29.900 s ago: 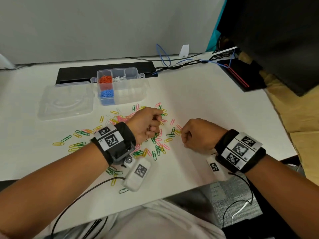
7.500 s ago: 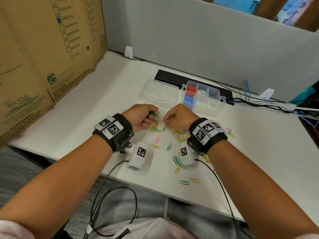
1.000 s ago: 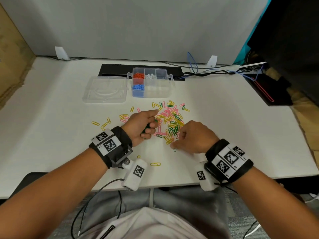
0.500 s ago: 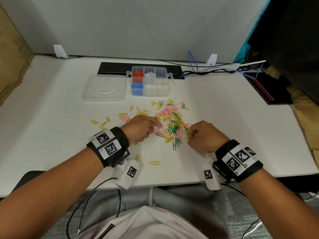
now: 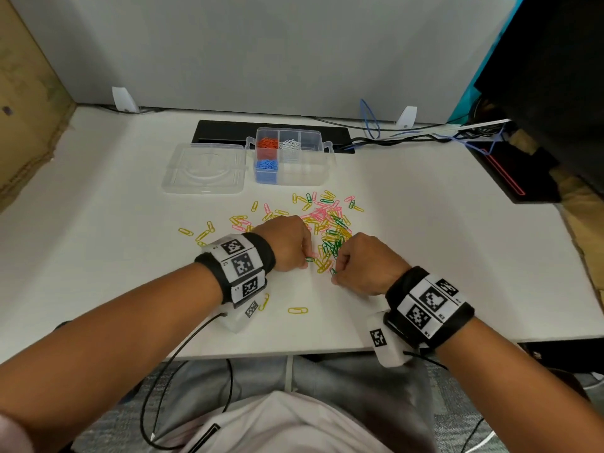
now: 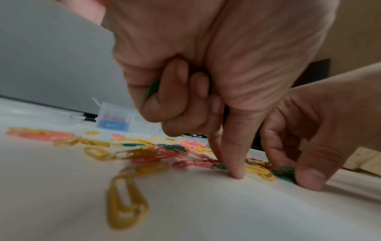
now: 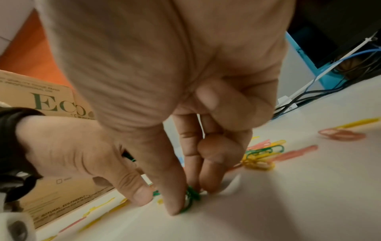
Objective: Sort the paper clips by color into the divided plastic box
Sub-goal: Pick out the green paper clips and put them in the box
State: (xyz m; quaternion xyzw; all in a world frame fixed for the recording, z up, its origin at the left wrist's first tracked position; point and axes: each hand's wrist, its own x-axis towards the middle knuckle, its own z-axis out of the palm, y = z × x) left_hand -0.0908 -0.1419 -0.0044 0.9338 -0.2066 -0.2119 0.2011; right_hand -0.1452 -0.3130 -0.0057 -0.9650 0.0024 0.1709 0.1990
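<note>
Green paper clips [image 5: 331,245] lie mixed with yellow and pink ones in the loose pile [image 5: 327,223] at the middle of the white desk [image 5: 441,256], near of the divided plastic box [image 5: 322,165]. The box stands at the far centre, with orange, white and blue clips already in three compartments; no green, yellow or pink compartment is filled yet.

Compared with half a second ago, both hands have closed in on the near edge of the pile. The right hand [image 5: 362,263] now pinches a green clip [image 7: 190,194] against the desk between thumb and fingertips. The left hand [image 5: 287,243] keeps its fingers curled round a bundle of green clips [image 6: 153,88], with thumb and forefinger extended down to another green clip [image 5: 309,259].

Judgement: green collection is in progress; nothing green has reached the box. The detached lid [image 5: 206,168] lies left of the box.
</note>
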